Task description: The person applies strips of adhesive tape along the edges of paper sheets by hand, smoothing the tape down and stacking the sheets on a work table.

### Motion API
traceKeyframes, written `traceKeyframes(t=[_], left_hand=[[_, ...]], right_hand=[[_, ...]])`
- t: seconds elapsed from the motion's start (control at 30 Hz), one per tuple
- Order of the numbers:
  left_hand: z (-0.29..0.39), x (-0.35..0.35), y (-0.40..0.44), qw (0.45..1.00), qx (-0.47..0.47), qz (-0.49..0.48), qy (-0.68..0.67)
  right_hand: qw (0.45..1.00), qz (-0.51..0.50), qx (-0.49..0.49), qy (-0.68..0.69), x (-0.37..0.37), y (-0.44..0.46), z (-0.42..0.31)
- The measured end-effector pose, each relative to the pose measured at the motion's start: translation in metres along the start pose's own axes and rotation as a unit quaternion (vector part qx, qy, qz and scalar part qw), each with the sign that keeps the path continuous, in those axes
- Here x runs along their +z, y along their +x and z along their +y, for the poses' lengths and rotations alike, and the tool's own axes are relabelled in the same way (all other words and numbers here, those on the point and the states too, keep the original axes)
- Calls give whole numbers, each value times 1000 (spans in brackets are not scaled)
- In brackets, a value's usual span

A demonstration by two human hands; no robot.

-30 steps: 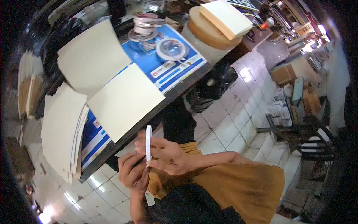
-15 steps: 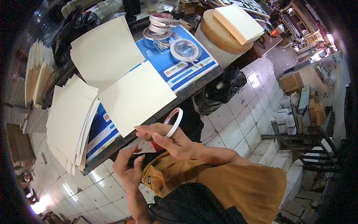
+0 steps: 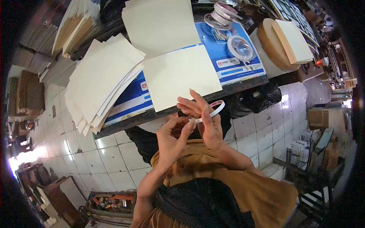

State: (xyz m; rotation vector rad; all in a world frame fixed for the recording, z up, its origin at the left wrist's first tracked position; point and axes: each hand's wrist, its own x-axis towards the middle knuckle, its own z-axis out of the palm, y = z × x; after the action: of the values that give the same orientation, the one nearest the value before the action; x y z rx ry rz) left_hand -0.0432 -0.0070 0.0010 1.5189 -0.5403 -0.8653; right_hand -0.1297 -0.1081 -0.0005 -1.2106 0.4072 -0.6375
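Note:
A narrow roll of white tape (image 3: 218, 109) is held in my right hand (image 3: 209, 127), between the thumb and the spread fingers. My left hand (image 3: 173, 138) is closed in a pinch at a short white end of the tape, close beside the right thumb. Both hands are over my lap, just in front of the table edge. A cream sheet (image 3: 182, 78) lies beyond them, its near edge close to my right fingertips. Behind it is another cream stack of sheets (image 3: 161, 26), and to the left a fanned pile of sheets (image 3: 102, 81).
A blue printed board (image 3: 243, 76) lies under the sheets. On it are stacked tape rolls (image 3: 222, 17) and a clear-centred tape roll (image 3: 240, 48). A round tub (image 3: 272, 47) bears a paper block (image 3: 294, 43). A black plastic bag (image 3: 262, 100) is below the table edge.
My left hand has come up to the right hand and now pinches at the tape. The view has turned, so the table appears higher and further right.

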Motion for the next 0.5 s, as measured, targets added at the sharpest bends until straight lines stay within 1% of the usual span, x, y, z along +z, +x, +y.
traceKeyframes(t=[0.03,0.07,0.1,0.17,0.2,0.27,0.3,0.37,0.4,0.5], left_hand=[[-1,1,1,1000,-17,0,-19],[-3,2,1,999,-34,-1,-39],[-5,4,1,997,-51,-2,-58],[-9,5,0,995,-19,28,-96],[-9,6,0,993,-2,42,-115],[-9,7,-1,989,55,86,-107],[-9,6,-2,985,83,107,-103],[-12,-1,-7,979,156,135,11],[-14,-3,-9,968,191,147,68],[-13,-2,-9,916,332,183,131]], right_hand=[[1000,2,-6,3,1,0,0],[999,-6,-25,-22,0,0,3],[1000,-7,-20,-22,1,0,3],[1000,-6,-10,-24,3,-2,4],[1000,-13,-1,6,0,-2,4],[997,-26,19,65,-8,-2,4],[996,-28,35,73,-9,-3,2],[993,-31,67,88,-9,-6,0],[997,-27,38,66,-9,-7,3],[999,-24,-7,24,-11,-9,11]])
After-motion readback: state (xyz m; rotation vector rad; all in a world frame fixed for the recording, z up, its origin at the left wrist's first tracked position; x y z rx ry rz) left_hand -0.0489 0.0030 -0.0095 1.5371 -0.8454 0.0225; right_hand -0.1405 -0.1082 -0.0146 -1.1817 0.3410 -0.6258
